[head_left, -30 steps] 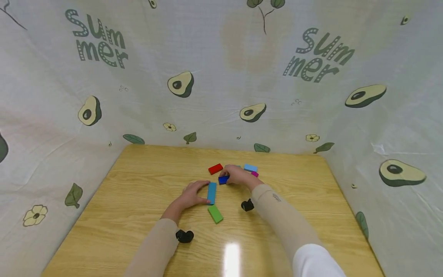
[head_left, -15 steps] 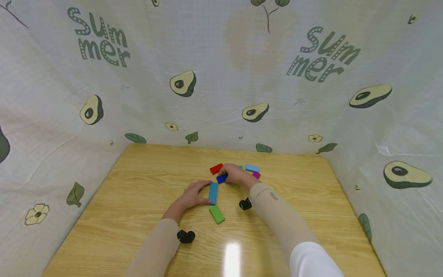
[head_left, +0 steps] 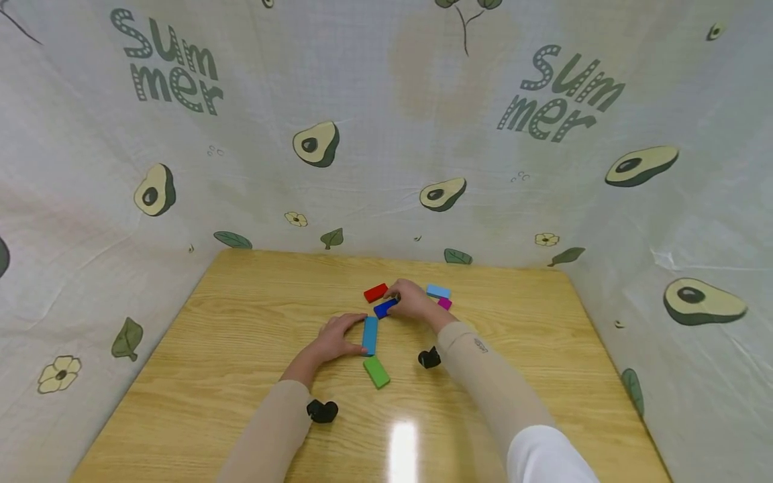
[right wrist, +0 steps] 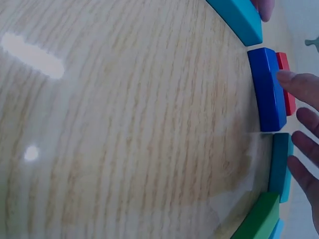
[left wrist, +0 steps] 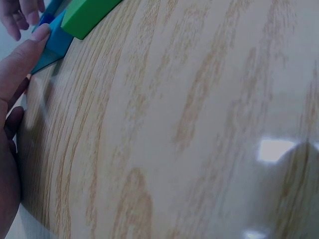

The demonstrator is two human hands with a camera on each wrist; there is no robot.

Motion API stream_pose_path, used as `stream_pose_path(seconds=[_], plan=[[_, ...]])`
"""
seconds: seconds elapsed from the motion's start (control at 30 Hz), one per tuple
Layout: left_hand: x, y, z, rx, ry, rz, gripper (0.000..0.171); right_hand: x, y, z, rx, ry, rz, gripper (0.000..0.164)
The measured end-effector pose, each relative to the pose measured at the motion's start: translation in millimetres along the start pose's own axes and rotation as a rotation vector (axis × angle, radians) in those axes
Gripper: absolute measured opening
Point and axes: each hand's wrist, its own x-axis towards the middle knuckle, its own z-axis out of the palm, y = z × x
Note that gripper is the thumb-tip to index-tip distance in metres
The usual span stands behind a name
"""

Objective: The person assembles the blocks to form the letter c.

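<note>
My left hand [head_left: 331, 340] holds a medium-blue block [head_left: 370, 336] by its two ends, thumb at the near end and a finger at the far one. Close below that lies a lime green block [head_left: 377, 372]; in the left wrist view the green block [left wrist: 89, 17] overlaps the blue one. My right hand [head_left: 410, 300] pinches a dark blue block [head_left: 384, 308] at its right end. In the right wrist view the thumb touches the dark blue block's [right wrist: 266, 89] upper edge, and several fingers stay off it. Just behind it is a red block [head_left: 376, 293].
To the right lie a light blue block [head_left: 437, 292] and a magenta block [head_left: 444, 304]. The right wrist view also shows a teal block [right wrist: 280, 167] and a darker green block [right wrist: 259, 219], hidden by my right hand in the head view. A printed cloth [head_left: 374, 201] encloses the wooden table [head_left: 253, 302].
My right hand has shifted the dark blue block slightly left, turning it to a slant between the medium-blue and red blocks. My left hand has stayed on the medium-blue block.
</note>
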Motion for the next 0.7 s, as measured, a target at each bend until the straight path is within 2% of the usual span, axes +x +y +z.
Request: stream_pose_path(seconds=[0.3, 0.7], plan=[[-0.8, 0.4, -0.5, -0.004, 0.011, -0.001, 0.083, -3, 6, 7, 0.046, 0.044, 0.107, 0.033], [0.3, -0.2, 0.4, 0.005, 0.004, 0.000, 0.083, 0, 7, 11, 0.035, 0.070, 0.121, 0.032]])
